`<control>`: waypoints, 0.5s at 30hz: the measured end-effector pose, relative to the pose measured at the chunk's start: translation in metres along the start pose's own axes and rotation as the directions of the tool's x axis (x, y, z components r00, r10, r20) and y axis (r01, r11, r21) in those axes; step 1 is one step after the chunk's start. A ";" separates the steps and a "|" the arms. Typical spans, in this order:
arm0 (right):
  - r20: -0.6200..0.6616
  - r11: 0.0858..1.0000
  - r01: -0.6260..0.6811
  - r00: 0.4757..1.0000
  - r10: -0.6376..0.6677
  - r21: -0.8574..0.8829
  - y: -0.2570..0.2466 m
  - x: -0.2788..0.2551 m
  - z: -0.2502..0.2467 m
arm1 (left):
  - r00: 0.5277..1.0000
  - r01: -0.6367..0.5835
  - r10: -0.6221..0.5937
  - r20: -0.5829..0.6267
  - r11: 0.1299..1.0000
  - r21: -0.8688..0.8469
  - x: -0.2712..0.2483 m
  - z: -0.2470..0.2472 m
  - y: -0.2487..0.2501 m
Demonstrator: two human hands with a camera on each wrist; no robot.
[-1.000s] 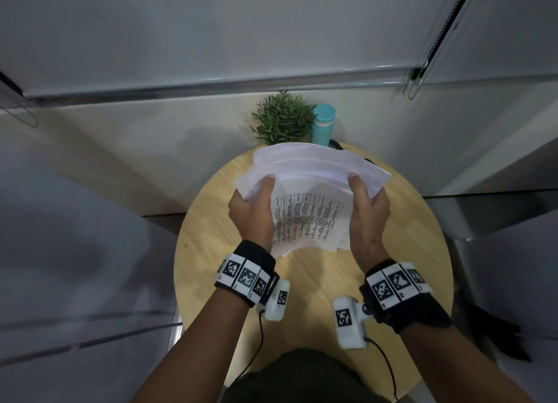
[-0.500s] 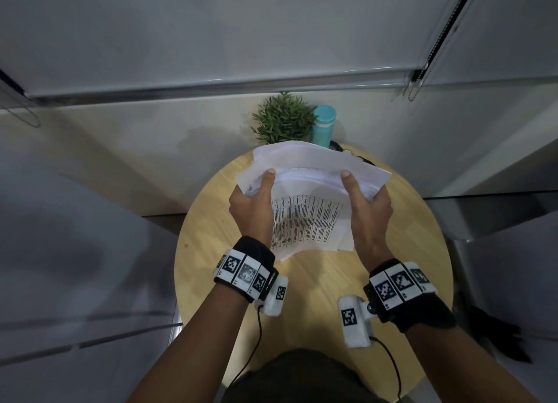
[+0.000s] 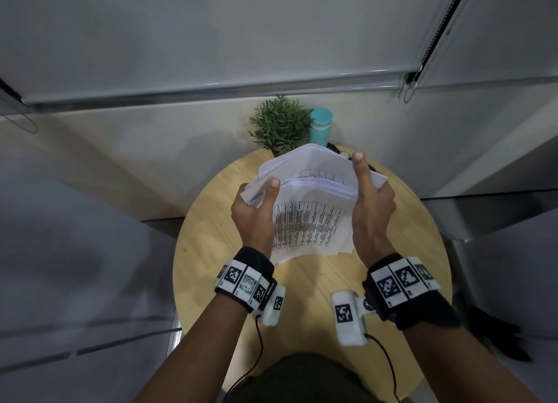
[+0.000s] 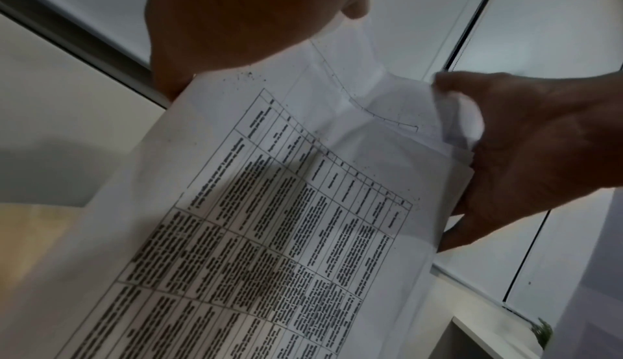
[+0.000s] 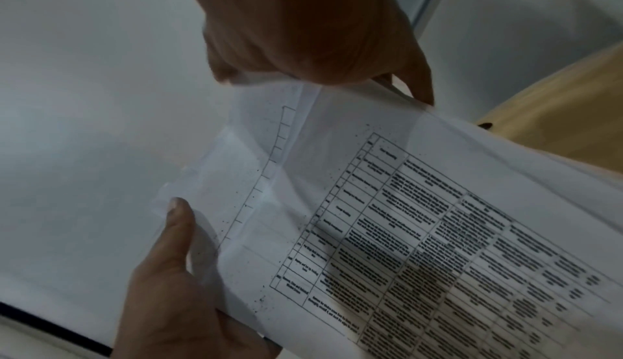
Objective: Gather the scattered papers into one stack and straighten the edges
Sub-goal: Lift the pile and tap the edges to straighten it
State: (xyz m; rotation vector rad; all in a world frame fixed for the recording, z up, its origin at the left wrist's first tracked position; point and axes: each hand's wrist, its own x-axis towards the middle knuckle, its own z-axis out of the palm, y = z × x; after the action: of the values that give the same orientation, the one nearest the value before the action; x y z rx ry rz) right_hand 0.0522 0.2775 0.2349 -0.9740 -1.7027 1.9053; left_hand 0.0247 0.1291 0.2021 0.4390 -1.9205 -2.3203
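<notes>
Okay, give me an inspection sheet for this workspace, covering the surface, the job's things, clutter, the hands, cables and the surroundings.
Surface: round wooden table, light top, bare in front of the person.
Job's things: paper stack held upright over the table, printed table facing the person; top edges fanned and uneven, not yet squared.
Clutter: small green plant and teal bottle at the far edge; a dark item behind the papers, unclear.
Hands: left hand grips the stack's left side; right hand grips the right side, thumb up along the sheets.
Cables: black cable from the left wrist camera, another from the right.
Surroundings: pale wall, lowered roller blind with bead chain.
</notes>
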 end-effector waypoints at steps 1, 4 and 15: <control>-0.005 1.000 0.007 1.000 -0.008 -0.013 -0.001 0.000 0.002 | 1.000 -0.005 0.005 -0.001 1.000 -0.007 -0.001 0.000 0.001; -0.013 1.000 -0.003 1.000 0.003 -0.005 -0.002 0.000 0.006 | 1.000 -0.004 0.004 -0.009 0.998 -0.055 -0.002 0.000 0.000; -0.058 0.999 -0.027 0.998 0.029 0.033 0.001 0.003 0.004 | 0.996 -0.011 0.002 -0.087 0.995 -0.101 0.010 0.000 -0.006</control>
State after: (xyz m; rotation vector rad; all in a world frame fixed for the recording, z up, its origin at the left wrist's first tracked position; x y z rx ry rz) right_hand 0.0473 0.2771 0.2331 -1.0366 -1.6292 1.8966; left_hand 0.0163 0.1276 0.1947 0.5140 -1.7534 -2.3408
